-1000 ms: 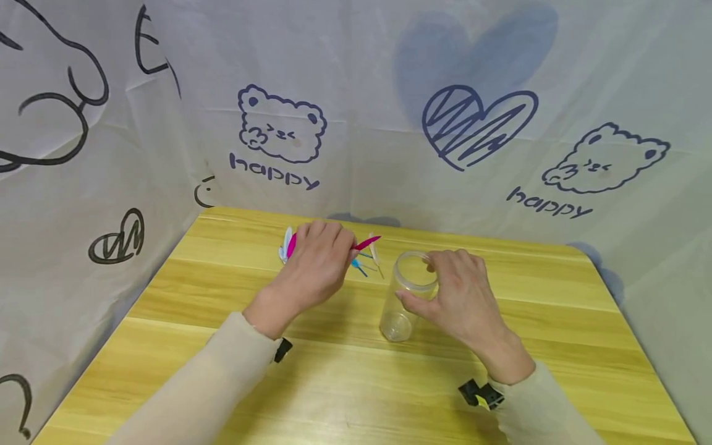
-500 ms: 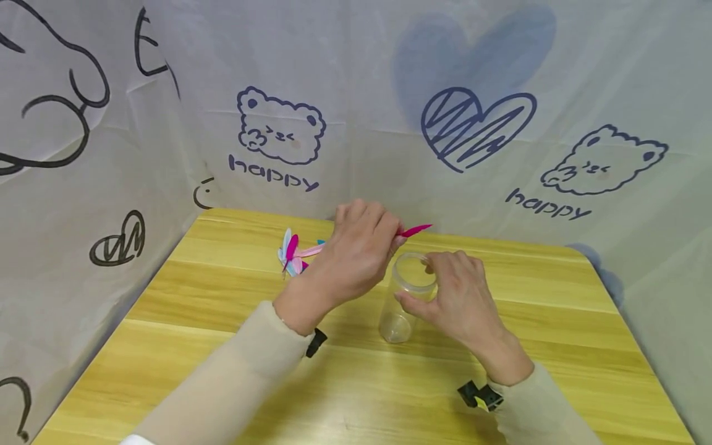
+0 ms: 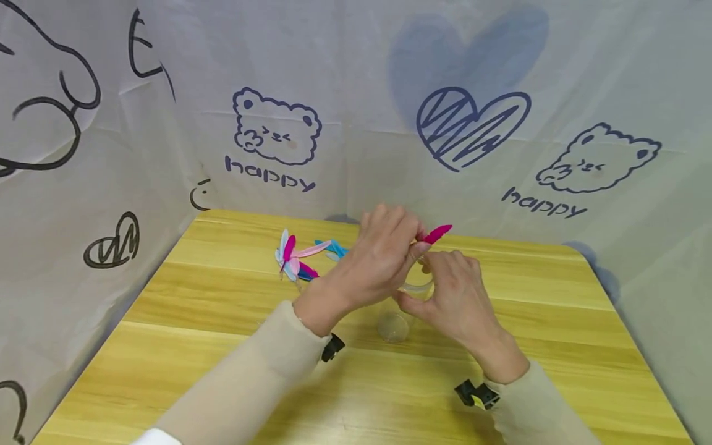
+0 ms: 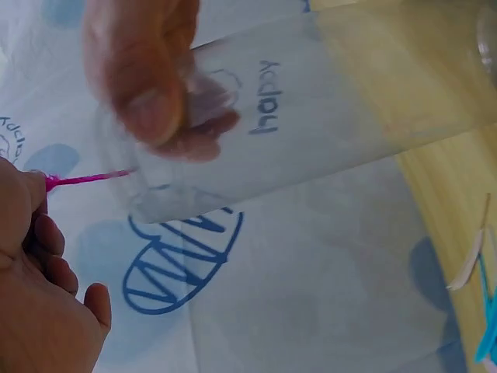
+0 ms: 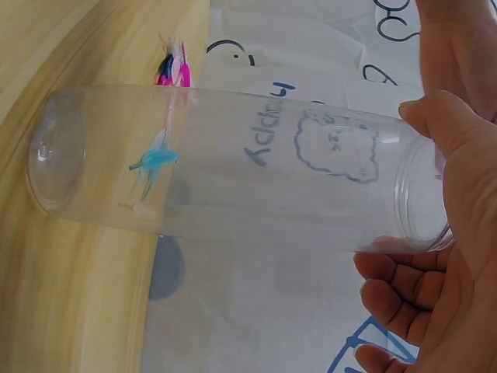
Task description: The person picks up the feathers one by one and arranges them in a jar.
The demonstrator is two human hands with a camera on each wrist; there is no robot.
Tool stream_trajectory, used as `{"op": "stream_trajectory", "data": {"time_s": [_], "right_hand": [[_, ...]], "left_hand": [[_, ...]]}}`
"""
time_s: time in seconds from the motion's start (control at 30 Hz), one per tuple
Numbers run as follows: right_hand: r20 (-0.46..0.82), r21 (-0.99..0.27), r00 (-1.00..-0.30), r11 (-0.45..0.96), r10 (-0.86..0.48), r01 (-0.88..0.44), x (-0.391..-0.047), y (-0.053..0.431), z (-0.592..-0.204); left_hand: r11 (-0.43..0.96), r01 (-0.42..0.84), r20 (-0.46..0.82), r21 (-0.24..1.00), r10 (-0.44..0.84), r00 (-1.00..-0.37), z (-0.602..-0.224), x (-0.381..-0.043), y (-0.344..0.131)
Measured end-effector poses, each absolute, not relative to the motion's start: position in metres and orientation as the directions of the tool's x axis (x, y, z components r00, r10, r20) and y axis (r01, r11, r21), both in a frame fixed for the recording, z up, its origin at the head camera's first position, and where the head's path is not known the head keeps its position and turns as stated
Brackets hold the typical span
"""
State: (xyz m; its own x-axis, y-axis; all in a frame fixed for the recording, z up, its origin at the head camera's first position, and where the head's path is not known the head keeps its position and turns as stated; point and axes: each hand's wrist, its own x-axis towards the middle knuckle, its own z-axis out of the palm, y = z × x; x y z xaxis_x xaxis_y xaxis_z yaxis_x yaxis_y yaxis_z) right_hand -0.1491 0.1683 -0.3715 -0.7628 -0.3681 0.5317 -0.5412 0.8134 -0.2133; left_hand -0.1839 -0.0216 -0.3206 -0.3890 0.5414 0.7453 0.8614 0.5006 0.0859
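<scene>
My left hand (image 3: 384, 253) pinches a magenta feather (image 3: 438, 233) over the mouth of a clear plastic jar (image 5: 233, 179). In the left wrist view the bare quill (image 4: 89, 178) points toward the jar's opening, its tip right at the rim. The jar stands upright on the table, and my right hand (image 3: 461, 296) grips it just below the rim with thumb and fingers round it. In the head view my left hand covers part of the jar. Nothing shows inside it; the blue feathers (image 5: 155, 159) in the right wrist view appear through its wall.
Left of the hands, a loose cluster of white, pink, magenta and dark blue feathers (image 3: 295, 262) lies on the wooden table (image 3: 222, 296). Light blue feathers (image 3: 334, 247) lie beside it, partly behind my left hand. A printed cloth (image 3: 356, 154) hangs along the table's back edge.
My left hand has carried the magenta feather rightward from beside the feather pile to above the jar's mouth, uncovering the pile. My right hand and the jar have stayed in place.
</scene>
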Motion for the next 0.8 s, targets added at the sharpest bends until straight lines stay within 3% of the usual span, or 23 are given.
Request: {"op": "stream_trajectory", "data": {"time_s": [0.3, 0.53, 0.8], "right_hand": [[0.530, -0.219, -0.771, 0.821, -0.354, -0.527, -0.150, 0.167, -0.373], [0.519, -0.227, -0.784, 0.829, -0.342, -0.511, -0.149, 0.167, -0.374], [0.519, -0.228, -0.783, 0.826, -0.345, -0.515, -0.150, 0.167, -0.374]], "left_hand": [[0.585, 0.810, 0.632, 0.039, 0.614, -0.474, -0.331, -0.183, -0.033], [0.609, 0.790, 0.594, -0.069, 0.661, -0.458, -0.333, -0.182, -0.043], [0.617, 0.782, 0.586, -0.086, 0.666, -0.461, -0.337, -0.182, -0.045]]}}
